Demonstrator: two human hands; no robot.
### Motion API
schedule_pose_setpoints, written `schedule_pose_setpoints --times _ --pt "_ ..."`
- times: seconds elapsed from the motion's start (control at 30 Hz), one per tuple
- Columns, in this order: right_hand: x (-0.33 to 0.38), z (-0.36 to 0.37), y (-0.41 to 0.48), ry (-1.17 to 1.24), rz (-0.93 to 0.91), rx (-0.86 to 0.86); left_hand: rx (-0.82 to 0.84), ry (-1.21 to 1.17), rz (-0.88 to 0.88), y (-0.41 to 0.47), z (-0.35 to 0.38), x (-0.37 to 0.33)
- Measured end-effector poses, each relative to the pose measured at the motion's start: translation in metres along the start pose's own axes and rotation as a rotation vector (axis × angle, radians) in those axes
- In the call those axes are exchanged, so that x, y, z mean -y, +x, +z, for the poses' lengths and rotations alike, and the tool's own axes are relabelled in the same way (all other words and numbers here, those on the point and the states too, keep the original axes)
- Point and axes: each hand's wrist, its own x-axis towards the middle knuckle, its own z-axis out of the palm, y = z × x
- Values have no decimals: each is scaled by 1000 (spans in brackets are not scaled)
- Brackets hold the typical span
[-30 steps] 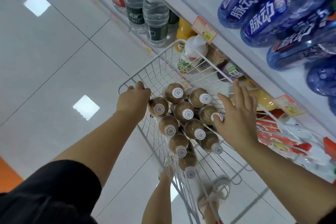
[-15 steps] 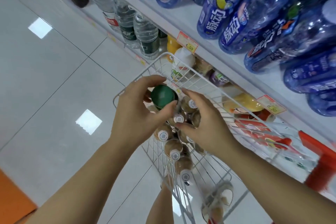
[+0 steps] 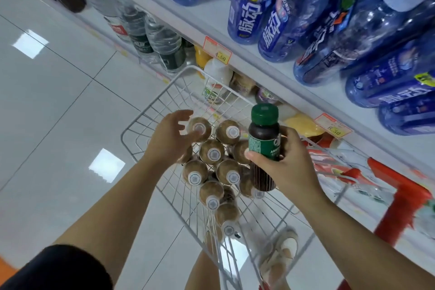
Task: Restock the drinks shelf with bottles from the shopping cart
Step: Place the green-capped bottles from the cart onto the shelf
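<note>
My right hand (image 3: 286,167) grips a dark bottle with a green cap and green label (image 3: 263,139), held upright above the white wire cart (image 3: 150,115). Several brown bottles with white caps (image 3: 213,152) stand packed in the cart. My left hand (image 3: 170,139) hovers over the cart's left side with relaxed fingers, holding nothing, close to one brown bottle's cap (image 3: 200,127). The drinks shelf (image 3: 266,70) runs along the right.
Large blue bottles (image 3: 277,19) fill the upper shelf. Clear water bottles (image 3: 162,42) and yellow and white drinks (image 3: 216,77) stand on lower shelves behind the cart. Price tags (image 3: 217,53) hang on the shelf edge. A red frame (image 3: 400,198) stands at the right. White tiled floor lies left.
Both hands held the green-capped bottle over the cart half a second ago. Now my right hand alone holds it, farther right and upright, and my left hand has let go.
</note>
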Motion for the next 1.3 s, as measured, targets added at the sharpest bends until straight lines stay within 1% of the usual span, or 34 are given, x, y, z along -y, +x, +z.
schedule_pose_setpoints --times 0.07,0.13,0.27,0.37,0.47,0.53,0.63,0.7,0.83,1.0,1.13,1.3 --pt "-3 -3 2 -3 19 -20 100 207 14 12 14 13" --pt "-7 -4 4 -9 31 -28 150 327 29 19 28 18" --pt "-11 -3 5 -27 30 -22 2 402 62 26 40 14" --pt "-6 -7 2 -20 17 -18 -51 408 103 22 37 13" --pt "7 -20 -8 -8 -16 -27 -160 306 156 1 23 5" --pt "21 -31 -19 8 -57 -37 -208 257 232 -23 11 -11" --pt "49 -52 -41 -2 -130 -67 -248 157 371 -64 -11 -47" --pt "72 -70 -59 -26 -175 -95 -275 40 437 -93 -26 -78" --pt "118 -117 -103 -19 -273 -147 -248 -269 488 -158 -47 -157" --pt "163 -193 -177 -16 -436 -231 -234 -549 565 -234 -56 -254" --pt "192 -252 -233 20 -543 -295 -225 -732 760 -293 -63 -335" --pt "223 -313 -297 105 -692 -504 -286 -918 1077 -357 -72 -428"
